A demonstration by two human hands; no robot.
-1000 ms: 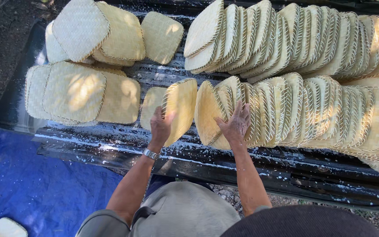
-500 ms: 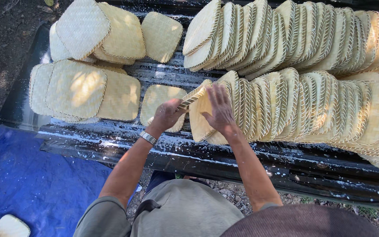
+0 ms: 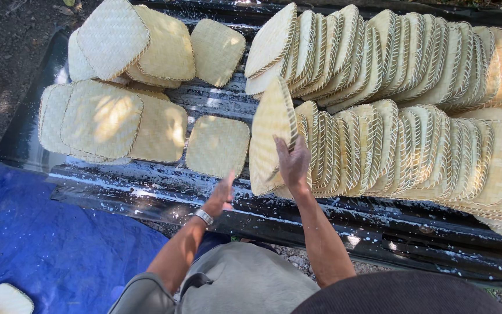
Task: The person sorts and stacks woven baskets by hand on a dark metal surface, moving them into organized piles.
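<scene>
Pale-yellow woven trays (image 3: 216, 145), blue tarp (image 3: 42, 244)

Views: only one, the head camera, so no part of the scene was shared with a second view.
Position: it sat above the person's hat brim (image 3: 402, 293), on the near side of the black sheet (image 3: 379, 227).
Direction: it looked steeply down and forward across the black sheet, whose far edge met the top of the frame.
Nearness: close; the forearms reached up from the bottom edge onto the black sheet.
Coverage: left of the black sheet lay a blue tarp (image 3: 47, 244); beyond its far-left corner, bare ground (image 3: 7, 52).
</scene>
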